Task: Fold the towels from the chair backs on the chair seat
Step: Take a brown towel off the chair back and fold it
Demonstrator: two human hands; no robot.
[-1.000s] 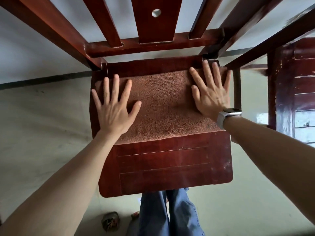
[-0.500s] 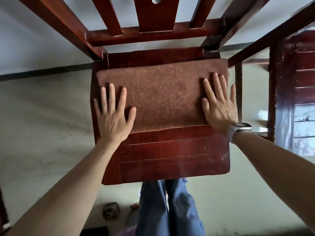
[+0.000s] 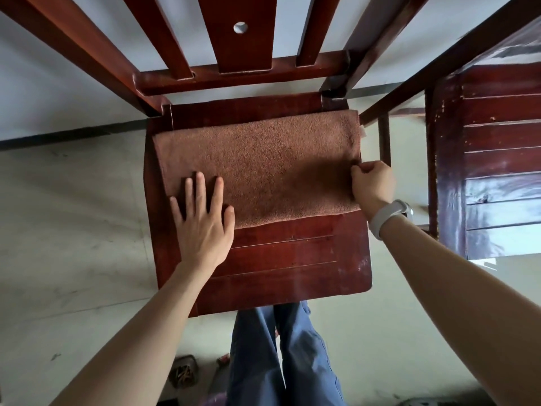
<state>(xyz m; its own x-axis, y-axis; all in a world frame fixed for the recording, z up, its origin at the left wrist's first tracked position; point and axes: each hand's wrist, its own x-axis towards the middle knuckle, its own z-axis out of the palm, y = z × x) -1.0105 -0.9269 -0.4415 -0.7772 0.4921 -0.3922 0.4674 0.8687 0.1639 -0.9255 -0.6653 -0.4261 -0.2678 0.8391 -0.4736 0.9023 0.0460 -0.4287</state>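
A brown towel lies folded flat across the back half of the dark red wooden chair seat. My left hand rests flat on the towel's near left corner, fingers spread, palm partly on the bare wood. My right hand is curled at the towel's right edge, thumb and fingertips pinching that edge. A white watch sits on my right wrist. The chair back with its slats rises beyond the towel.
A second dark red chair stands close on the right. Pale floor surrounds the seat. My legs in blue trousers are just below the seat's front edge, with a sandal on the floor beside them.
Both hands slid toward me over the towel. My right hand went from flat on the towel to pinching its right edge. My left hand stays flat, now at the near left corner.
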